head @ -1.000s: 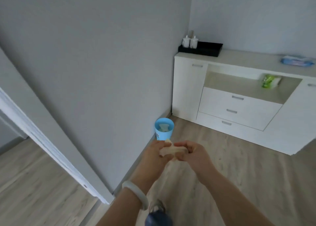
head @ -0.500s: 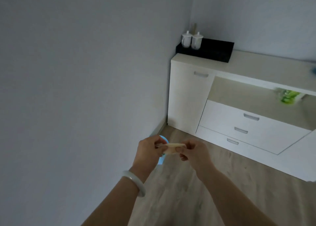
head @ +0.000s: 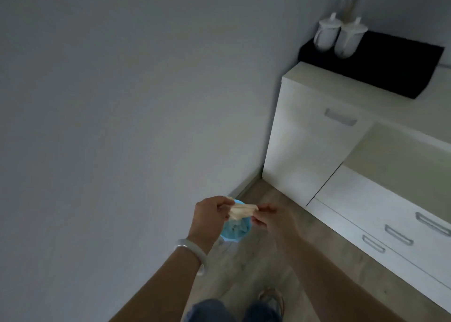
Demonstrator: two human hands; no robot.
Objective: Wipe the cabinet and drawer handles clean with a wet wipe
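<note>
Wipe [head: 241, 211] pinched between both hands [head: 210, 218] [head: 273, 218], above blue bin [head: 234, 231].

Left hand [head: 210, 218] & right hand [head: 273, 220] each pinched one end of a crumpled wet wipe [head: 242, 211], held between them just above a blue bin [head: 235, 230] on the wood floor [head: 305, 260] by the wall. White bracelet [head: 192, 251] on left wrist. White cabinet [head: 305, 151] stood in the corner at right; door handle [head: 340, 118] near its top edge, three drawer handles [head: 399, 234] lower right. On the counter's back-left corner lay a black tray [head: 390, 65] w/ two white lidded cups [head: 339, 36] at its left end. Shoe & jeans visible at bottom.
</note>
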